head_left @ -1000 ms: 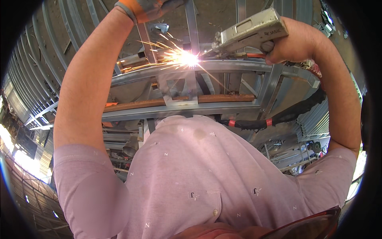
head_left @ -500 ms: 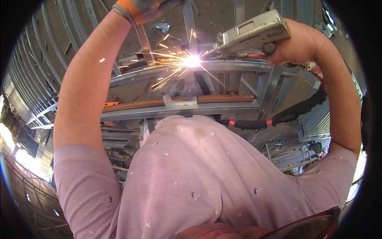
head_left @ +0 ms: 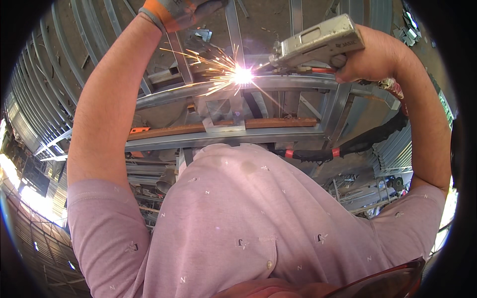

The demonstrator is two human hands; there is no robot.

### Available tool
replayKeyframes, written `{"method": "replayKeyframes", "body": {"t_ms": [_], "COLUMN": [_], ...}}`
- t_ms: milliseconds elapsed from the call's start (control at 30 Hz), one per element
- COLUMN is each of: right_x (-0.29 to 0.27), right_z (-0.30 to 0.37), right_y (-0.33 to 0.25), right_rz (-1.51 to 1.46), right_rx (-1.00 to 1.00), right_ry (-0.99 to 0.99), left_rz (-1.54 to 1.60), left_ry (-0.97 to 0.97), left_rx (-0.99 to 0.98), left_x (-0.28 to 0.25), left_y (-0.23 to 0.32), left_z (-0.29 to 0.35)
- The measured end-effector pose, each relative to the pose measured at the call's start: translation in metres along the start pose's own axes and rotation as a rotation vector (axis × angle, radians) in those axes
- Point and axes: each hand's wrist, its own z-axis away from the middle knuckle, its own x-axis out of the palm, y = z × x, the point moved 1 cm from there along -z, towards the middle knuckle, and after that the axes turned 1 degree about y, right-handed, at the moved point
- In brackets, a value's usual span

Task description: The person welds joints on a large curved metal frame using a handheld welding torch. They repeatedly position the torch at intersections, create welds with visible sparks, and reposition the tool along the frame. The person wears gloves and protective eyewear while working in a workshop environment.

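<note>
Grey bars [head_left: 59, 54] are lying in curved-looking rows on the floor [head_left: 268, 37], to the left of the left hand [head_left: 185, 12]. This hand is wearing an orange and grey glove [head_left: 159, 11]; the upper edge is cutting it off, so I cannot tell if its fingers are grasping something. The bare right hand [head_left: 358, 57] is gripping the torch [head_left: 318, 42] by its rear end, and the tip is pointing left and a little downward from this hand. At the tip, left of the right hand, a bright arc [head_left: 242, 76] is burning at the metal rail [head_left: 293, 82], and sparks [head_left: 213, 62] are flying toward the left hand's side. Nearer to the body than the right hand, a brown bar [head_left: 283, 122] and a black cable [head_left: 367, 141] with red bands are showing.
</note>
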Motion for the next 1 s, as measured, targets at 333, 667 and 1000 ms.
{"method": "replayKeyframes", "body": {"t_ms": [333,667,1000], "right_x": [0.003,0.03,-0.022], "right_z": [0.007,0.068,0.254], "right_y": [0.011,0.032,0.13], "right_rz": [-0.07,-0.36,-0.6], "right_rx": [0.008,0.053,0.137], "right_ry": [-0.001,0.196,0.521], "left_rz": [-0.043,0.024,0.025], "left_ry": [0.024,-0.019,0.004], "left_rx": [0.022,-0.045,-0.054], "left_x": [0.002,0.01,0.01], "left_y": [-0.002,-0.012,-0.011], "left_z": [0.001,0.01,0.008]}}
